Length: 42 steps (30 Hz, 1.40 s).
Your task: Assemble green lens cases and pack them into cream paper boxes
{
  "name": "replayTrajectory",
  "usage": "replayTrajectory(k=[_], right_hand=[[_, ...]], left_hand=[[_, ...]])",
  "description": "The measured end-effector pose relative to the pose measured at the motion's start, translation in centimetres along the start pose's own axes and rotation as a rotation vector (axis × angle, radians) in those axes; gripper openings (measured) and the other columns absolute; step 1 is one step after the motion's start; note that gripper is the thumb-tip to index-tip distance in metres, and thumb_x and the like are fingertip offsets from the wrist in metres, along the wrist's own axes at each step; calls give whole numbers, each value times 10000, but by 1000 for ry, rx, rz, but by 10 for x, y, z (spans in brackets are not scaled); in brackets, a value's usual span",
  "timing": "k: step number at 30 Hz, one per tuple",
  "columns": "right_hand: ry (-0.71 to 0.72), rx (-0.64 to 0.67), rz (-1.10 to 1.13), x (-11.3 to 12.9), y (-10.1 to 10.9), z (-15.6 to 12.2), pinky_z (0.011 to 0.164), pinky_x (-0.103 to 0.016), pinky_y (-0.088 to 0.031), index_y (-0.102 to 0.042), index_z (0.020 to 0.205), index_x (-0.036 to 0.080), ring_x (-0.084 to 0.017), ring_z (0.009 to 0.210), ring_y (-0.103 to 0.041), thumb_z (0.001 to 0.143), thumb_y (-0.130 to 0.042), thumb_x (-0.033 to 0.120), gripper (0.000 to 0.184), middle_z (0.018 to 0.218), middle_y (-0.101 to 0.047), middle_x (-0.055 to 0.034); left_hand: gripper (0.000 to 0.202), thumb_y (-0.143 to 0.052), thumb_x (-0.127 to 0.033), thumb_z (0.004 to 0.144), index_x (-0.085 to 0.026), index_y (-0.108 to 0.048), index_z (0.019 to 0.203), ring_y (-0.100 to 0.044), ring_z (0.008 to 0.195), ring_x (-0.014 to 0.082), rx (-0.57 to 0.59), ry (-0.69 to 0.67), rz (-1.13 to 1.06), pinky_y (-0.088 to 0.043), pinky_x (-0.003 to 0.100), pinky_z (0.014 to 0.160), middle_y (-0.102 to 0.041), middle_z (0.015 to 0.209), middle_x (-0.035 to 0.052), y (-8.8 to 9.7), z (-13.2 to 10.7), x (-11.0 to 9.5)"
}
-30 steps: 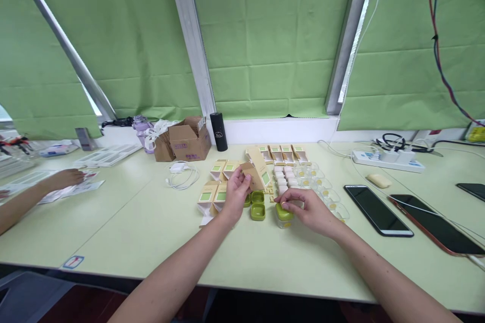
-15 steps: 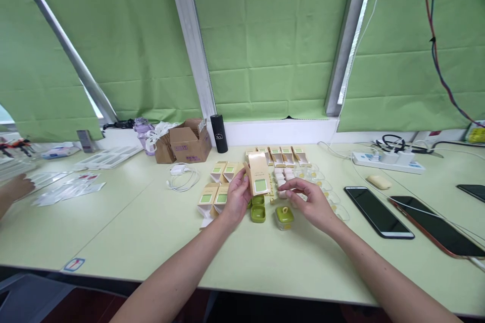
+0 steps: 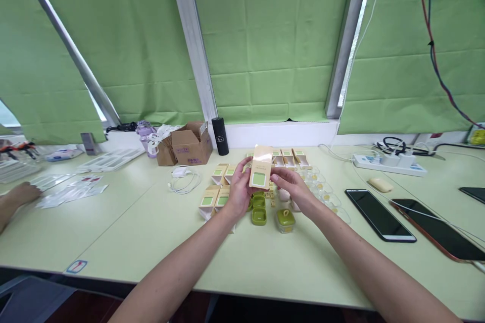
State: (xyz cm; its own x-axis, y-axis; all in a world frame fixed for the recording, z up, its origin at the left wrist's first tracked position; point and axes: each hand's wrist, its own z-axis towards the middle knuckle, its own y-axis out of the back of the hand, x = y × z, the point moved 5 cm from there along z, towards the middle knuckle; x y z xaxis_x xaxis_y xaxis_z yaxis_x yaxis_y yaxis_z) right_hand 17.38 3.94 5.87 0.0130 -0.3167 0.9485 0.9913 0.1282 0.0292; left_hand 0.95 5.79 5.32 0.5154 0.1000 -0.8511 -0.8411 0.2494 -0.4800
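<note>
Both my hands hold one small tan carton with a green label point(image 3: 260, 173), lifted upright above the table. My left hand point(image 3: 237, 193) grips its left side with fingers closed. My right hand point(image 3: 292, 187) pinches its right side. Below them lie two green lids point(image 3: 258, 209) and a small clear jar with a green lid point(image 3: 285, 220). More tan cartons point(image 3: 215, 189) lie to the left and in a row behind point(image 3: 290, 156). Small clear containers point(image 3: 322, 186) sit to the right.
Two phones point(image 3: 379, 214) lie at the right, with a power strip point(image 3: 390, 165) behind. A black cylinder point(image 3: 219, 136), cardboard boxes point(image 3: 189, 145) and a white cable point(image 3: 184, 180) stand at the back left. Another person's hand point(image 3: 20, 195) rests by papers at far left.
My right hand left the green-lidded jar on the table and came up to the carton. My left hand raised the carton and turned it upright.
</note>
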Motion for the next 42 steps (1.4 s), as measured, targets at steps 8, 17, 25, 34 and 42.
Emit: replayTrajectory(k=[8, 17, 25, 34, 42], right_hand=[[-31, -23, 114, -10, -3, 6, 734, -337, -490, -763, 1049, 228, -251, 947, -681, 746, -809, 643, 516, 1077, -792, -83], [-89, -91, 238, -28, 7, 6, 671, -308, -493, -771, 1017, 220, -189, 780, -639, 689, -869, 644, 545, 936, -758, -63], [-47, -90, 197, -29, 8, 2, 681, -298, -503, -774, 1024, 211, -172, 747, -618, 742, -856, 641, 521, 842, -728, -33], [-55, -119, 115, -35, 7, 0, 654, -310, -495, -778, 1102, 222, -192, 756, -636, 746, -832, 654, 562, 958, -774, -67], [-32, -113, 96, -31, 7, -2, 669, -318, -498, -777, 1099, 205, -194, 752, -645, 764, -823, 639, 550, 901, -761, -58]], left_hand=[[524, -790, -541, 878, -230, -622, 1265, -771, 928, 271, -57, -76, 167, -655, 392, 771, -794, 1075, 77, 2, 12, 6], [457, -718, -204, 849, -200, -671, 1304, -612, 1371, 308, 128, -198, 258, -465, 460, 1179, -706, 1385, 117, 5, -6, 12], [519, -782, -288, 897, -217, -591, 1373, -611, 1363, 307, 177, -204, 314, -420, 480, 1213, -672, 1415, 144, -3, -14, 16], [493, -796, -292, 895, -217, -593, 1338, -616, 1347, 304, 151, -188, 314, -427, 467, 1198, -684, 1379, 141, -2, -16, 16], [497, -795, -276, 886, -231, -595, 1338, -612, 1348, 313, 131, -198, 348, -429, 479, 1198, -678, 1387, 135, -2, -18, 16]])
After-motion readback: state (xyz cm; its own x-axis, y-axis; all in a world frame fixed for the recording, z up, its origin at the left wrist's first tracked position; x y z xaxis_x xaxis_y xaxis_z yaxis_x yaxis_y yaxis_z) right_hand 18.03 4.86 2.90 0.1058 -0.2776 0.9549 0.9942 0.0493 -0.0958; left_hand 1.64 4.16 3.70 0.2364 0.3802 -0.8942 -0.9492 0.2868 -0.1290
